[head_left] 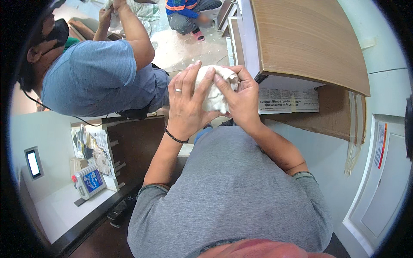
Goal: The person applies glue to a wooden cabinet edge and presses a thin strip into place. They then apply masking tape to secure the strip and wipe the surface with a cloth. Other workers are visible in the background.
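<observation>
Between my two hands, in front of my chest, is a crumpled white rag [216,98] bunched into a ball. My left hand [186,99] presses on its left side with the fingers stretched over the top; it wears a ring, with a dark beaded bracelet at the wrist. From the right, my right hand [244,95] grips the cloth, its thumb across the front and its fingers curled around the far edge. Part of the rag is hidden under my fingers.
A wood-topped cabinet [314,38] juts in at the right, with newspaper [288,101] under it. A co-worker in a blue-grey shirt [94,73] stands close at left; another person [185,17] squats farther off. A plastic jug [90,182] stands on a white shelf [60,219].
</observation>
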Action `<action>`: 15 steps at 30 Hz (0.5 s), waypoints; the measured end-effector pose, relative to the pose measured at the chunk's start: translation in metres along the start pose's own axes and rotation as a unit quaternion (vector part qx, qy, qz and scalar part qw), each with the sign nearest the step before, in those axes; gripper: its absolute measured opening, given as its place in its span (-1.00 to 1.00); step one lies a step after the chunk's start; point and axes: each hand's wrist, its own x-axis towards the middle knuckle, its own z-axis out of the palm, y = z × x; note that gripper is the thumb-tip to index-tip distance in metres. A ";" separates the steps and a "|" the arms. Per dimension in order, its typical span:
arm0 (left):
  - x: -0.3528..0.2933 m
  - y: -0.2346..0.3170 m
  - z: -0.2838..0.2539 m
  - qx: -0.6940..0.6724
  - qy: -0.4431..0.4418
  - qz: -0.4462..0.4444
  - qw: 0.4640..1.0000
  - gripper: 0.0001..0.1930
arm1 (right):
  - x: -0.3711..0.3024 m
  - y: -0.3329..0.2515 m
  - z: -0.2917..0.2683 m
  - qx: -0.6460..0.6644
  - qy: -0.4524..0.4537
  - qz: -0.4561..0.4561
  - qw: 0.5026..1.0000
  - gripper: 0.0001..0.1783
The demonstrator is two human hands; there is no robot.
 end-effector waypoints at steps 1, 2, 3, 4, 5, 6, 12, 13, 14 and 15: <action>0.001 -0.001 0.001 -0.001 -0.006 -0.001 1.000 -0.21 | -0.005 -0.004 0.000 -0.016 -0.018 -0.008 1.000 -0.72; -0.004 -0.011 0.007 -0.031 0.029 0.013 0.999 -0.22 | -0.011 -0.008 0.001 -0.031 -0.037 -0.018 0.999 -0.71; -0.003 -0.021 0.005 -0.078 0.054 0.027 0.995 -0.30 | -0.015 -0.015 0.004 -0.045 -0.059 -0.026 0.997 -0.70; -0.003 -0.024 -0.001 -0.157 0.064 -0.002 0.985 -0.35 | -0.016 -0.033 -0.001 -0.212 -0.102 -0.120 0.965 -0.64; 0.001 -0.024 -0.010 -0.234 0.075 -0.031 0.969 -0.41 | -0.018 -0.042 -0.003 -0.243 -0.098 -0.197 0.945 -0.64; 0.005 -0.032 -0.017 -0.263 0.092 -0.040 0.959 -0.50 | -0.019 -0.048 -0.004 -0.272 -0.092 -0.273 0.918 -0.64; 0.088 0.011 -0.066 -0.359 -0.011 -0.140 0.923 -0.70 | -0.042 -0.051 -0.023 -0.268 -0.122 -0.255 0.921 -0.77; 0.102 0.016 -0.073 -0.362 -0.053 -0.123 0.923 -0.70 | -0.045 -0.049 -0.029 -0.268 -0.126 -0.241 0.924 -0.79; 0.114 0.022 -0.077 -0.377 -0.088 -0.125 0.914 -0.70 | -0.047 -0.048 -0.035 -0.267 -0.136 -0.227 0.927 -0.81; 0.130 0.026 -0.079 -0.394 -0.131 -0.123 0.901 -0.70 | -0.049 -0.048 -0.039 -0.269 -0.130 -0.218 0.929 -0.83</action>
